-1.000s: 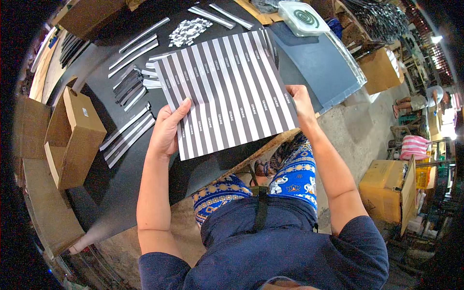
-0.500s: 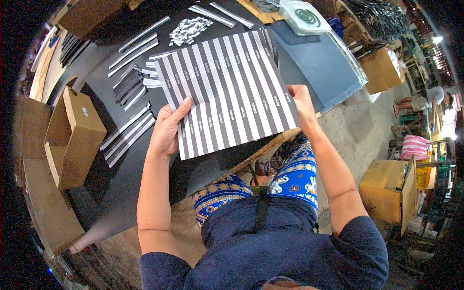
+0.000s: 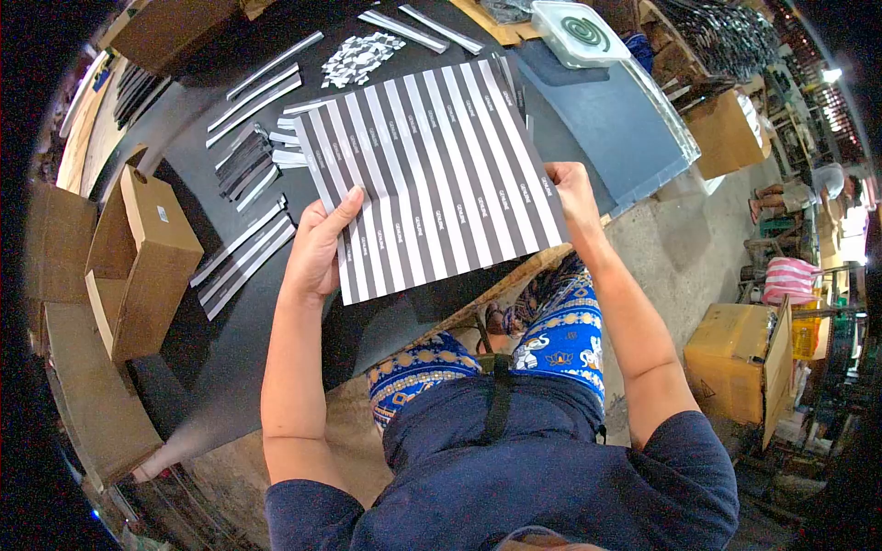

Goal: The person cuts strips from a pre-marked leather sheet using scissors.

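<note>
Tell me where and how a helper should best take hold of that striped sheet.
Pinch the striped sheet lightly midway along its far edge, coming from across the table, thumb above and fingers below. It looks thin and bends, and the left hand and right hand hold its sides, with no hand on that edge.

Worn on head, tipped forward and steeply down. Looks from above dark shirt (image 3: 542, 477) to left hand (image 3: 322, 241) and right hand (image 3: 573, 202), near, mid-frame. Very wide, curved at edges, black in corners. Takes in black table (image 3: 216, 381) toward upper left, concrete floor (image 3: 657, 253) lower down at right.
</note>
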A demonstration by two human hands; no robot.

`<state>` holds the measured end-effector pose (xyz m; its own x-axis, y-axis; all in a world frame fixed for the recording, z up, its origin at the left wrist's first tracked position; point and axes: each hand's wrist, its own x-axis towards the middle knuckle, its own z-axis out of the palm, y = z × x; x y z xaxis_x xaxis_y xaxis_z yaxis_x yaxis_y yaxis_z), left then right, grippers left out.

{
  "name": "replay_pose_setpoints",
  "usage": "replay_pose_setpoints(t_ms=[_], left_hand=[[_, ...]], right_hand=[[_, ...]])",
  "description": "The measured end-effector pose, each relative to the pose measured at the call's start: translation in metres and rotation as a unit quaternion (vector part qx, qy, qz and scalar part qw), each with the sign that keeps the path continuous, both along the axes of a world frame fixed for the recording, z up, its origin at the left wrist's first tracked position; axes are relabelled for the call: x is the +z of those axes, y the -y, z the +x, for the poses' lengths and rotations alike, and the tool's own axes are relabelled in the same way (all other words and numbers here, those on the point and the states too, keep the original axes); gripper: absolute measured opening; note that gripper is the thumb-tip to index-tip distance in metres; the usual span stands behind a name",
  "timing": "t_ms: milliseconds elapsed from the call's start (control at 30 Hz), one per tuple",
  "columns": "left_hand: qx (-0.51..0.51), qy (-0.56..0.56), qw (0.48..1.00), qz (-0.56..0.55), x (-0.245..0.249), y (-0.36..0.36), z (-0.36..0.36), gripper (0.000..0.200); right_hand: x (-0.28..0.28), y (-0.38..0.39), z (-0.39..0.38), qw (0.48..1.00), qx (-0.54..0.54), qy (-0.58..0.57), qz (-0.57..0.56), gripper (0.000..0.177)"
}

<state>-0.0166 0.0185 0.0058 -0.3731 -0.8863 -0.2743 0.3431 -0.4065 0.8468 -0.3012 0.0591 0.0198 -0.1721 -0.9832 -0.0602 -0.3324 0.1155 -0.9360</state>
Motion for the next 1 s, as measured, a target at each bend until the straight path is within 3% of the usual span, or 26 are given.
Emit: replay_pose_setpoints(t_ms=[367, 500, 567, 700, 833, 1000], left_hand=[[0.002, 0.004, 1.000, 0.006, -0.003, 0.003, 0.000, 0.025], [0.049, 0.019, 0.999, -0.005, -0.007, 0.009, 0.006, 0.031], [0.080, 0.050, 0.995, -0.023, -0.004, 0.014, 0.012, 0.032], [0.096, 0.004, 0.994, -0.054, -0.005, 0.020, 0.021, 0.030], [0.095, 0.009, 0.992, -0.088, -0.003, 0.018, 0.020, 0.029], [0.090, 0.002, 0.991, -0.097, -0.001, 0.011, 0.009, 0.025]], right_hand=[[-0.021, 0.007, -0.007, 0.998, 0.015, -0.030, -0.051, 0.034], [-0.019, 0.003, -0.007, 0.999, 0.007, -0.011, -0.048, 0.042], [0.011, -0.010, 0.003, 0.989, 0.014, 0.116, 0.094, 0.041], [0.017, -0.043, 0.001, 0.978, 0.006, 0.165, 0.124, 0.035], [0.016, -0.082, 0.004, 0.991, 0.046, 0.023, 0.120, 0.034], [0.004, -0.115, 0.010, 0.983, 0.036, 0.064, 0.171, 0.040]])
